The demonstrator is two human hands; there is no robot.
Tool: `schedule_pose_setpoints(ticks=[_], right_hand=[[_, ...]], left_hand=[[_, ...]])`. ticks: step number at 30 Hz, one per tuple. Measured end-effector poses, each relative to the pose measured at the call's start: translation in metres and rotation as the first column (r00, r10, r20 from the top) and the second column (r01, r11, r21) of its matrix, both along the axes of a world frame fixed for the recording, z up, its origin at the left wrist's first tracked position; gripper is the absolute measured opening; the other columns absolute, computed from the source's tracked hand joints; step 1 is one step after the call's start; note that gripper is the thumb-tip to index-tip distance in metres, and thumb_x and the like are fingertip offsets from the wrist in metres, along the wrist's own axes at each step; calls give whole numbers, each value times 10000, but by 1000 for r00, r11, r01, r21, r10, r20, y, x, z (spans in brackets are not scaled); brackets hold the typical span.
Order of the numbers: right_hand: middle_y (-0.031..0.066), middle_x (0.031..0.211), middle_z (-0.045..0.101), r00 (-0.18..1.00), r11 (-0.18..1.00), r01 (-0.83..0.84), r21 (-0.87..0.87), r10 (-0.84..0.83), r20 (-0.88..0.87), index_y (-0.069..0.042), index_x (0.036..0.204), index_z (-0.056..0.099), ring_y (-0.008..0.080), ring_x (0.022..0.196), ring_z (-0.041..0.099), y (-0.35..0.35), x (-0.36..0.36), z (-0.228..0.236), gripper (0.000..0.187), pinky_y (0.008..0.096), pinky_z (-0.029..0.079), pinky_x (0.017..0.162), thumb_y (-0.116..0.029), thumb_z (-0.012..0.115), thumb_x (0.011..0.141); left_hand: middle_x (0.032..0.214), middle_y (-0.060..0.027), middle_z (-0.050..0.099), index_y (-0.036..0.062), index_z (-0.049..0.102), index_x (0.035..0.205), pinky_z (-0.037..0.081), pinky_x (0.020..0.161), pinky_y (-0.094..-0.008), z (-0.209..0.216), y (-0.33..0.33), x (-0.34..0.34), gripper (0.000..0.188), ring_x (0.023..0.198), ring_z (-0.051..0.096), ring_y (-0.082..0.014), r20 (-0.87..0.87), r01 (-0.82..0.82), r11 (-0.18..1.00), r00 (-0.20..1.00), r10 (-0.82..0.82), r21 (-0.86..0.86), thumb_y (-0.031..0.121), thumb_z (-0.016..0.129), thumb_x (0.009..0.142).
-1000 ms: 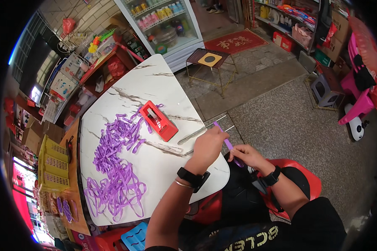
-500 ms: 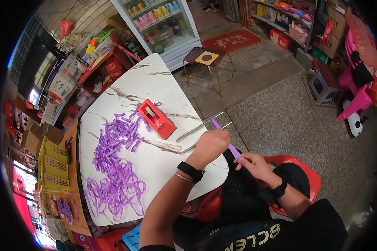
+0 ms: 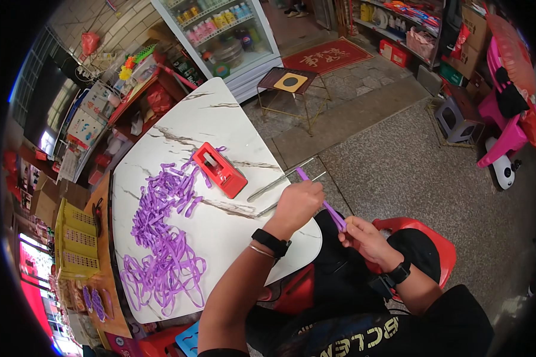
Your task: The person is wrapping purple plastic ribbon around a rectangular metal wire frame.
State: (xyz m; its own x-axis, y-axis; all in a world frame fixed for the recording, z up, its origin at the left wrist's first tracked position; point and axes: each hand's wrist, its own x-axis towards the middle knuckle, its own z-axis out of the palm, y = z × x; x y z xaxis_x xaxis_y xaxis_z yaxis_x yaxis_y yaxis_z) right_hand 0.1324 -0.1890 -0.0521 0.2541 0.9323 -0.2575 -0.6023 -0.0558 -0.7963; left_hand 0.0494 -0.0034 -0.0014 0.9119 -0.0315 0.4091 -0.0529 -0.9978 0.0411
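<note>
Printed in pale-yellow capitals (image 3: 363, 336) across the front of the black shirt (image 3: 432, 327). Marked in gold characters (image 3: 324, 58) midway between the long edges of the red mat (image 3: 358, 52). Labelled too small to read on bottles (image 3: 223, 20) in the refrigerator (image 3: 257, 75).

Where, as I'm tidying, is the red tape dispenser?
Left of centre in the head view, the red dispenser sits on the white table, between the ribbon pile and the left hand.

A ribbon (image 3: 334, 215) is held between the left grip (image 3: 300, 205) and right grip (image 3: 368, 239); left of them, a dispenser (image 3: 225, 175) and a ribbon pile (image 3: 161, 205) are supported by the table (image 3: 223, 244).
</note>
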Motion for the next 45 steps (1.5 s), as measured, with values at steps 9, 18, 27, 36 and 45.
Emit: schedule_pose_setpoints(ticks=[9,18,27,36,45], right_hand=[[55,959,432,708,955,32,294,-229,667,-35,851,478,103,785,450,6,-1,3,93,197,380,702,-127,472,839],[65,843,543,869,971,78,226,-177,462,-17,953,427,115,801,527,4,-17,10,129,233,408,751,-26,461,829],[92,895,544,839,964,128,232,-230,494,-6,989,394,154,864,561,-5,-17,15,250,272,436,772,45,512,775],[92,862,576,805,957,136,256,-258,535,10,850,500,137,829,561,-6,-17,21,154,247,441,725,25,585,722],[78,830,589,713,966,172,194,-258,653,3,807,556,131,736,561,-9,-13,14,130,234,439,679,-15,614,693]], left_hand=[[622,-42,446,71,489,566,415,500,-307,-4,0,0,73,611,503,-198,7,-35,999,999,35,-14,99,541,607],[630,-52,457,71,490,557,432,521,-304,-2,-1,-1,56,626,515,-198,-19,-49,999,999,49,5,84,530,593],[667,-38,471,42,559,802,422,477,-303,2,-28,-14,164,606,522,-190,-68,-204,977,976,208,61,78,535,644],[709,-27,509,82,567,912,428,479,-300,6,-25,-32,258,591,543,-193,-120,-388,921,916,382,-38,153,597,666],[645,-39,503,71,576,883,423,464,-306,-7,-17,-18,230,563,541,-201,-110,-261,965,960,257,-23,127,582,660]])
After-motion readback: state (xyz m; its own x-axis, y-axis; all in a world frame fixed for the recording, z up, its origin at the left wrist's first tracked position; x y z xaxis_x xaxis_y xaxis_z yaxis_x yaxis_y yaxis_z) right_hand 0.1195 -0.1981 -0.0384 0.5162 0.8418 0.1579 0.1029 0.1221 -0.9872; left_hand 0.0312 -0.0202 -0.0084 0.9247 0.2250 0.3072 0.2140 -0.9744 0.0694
